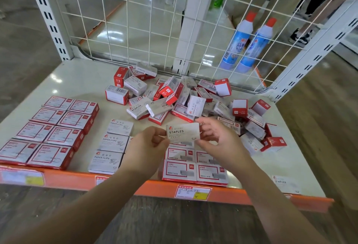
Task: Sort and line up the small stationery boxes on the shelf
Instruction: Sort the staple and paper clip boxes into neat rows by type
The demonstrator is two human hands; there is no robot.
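Both hands share one white staples box (183, 131) above the shelf's (81, 77) front edge: left hand (149, 145) pinches its left end, right hand (217, 137) clamps its right end, forearms converging.

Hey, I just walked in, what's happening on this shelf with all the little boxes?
A person is sorting small stationery boxes on a white shelf. The left hand and right hand together hold a grey-white box marked STAPLES above the front rows. Red-framed boxes sit lined up at left, a column of grey PAPER CLIPS boxes beside them, while a jumbled pile of red and white boxes waits behind.
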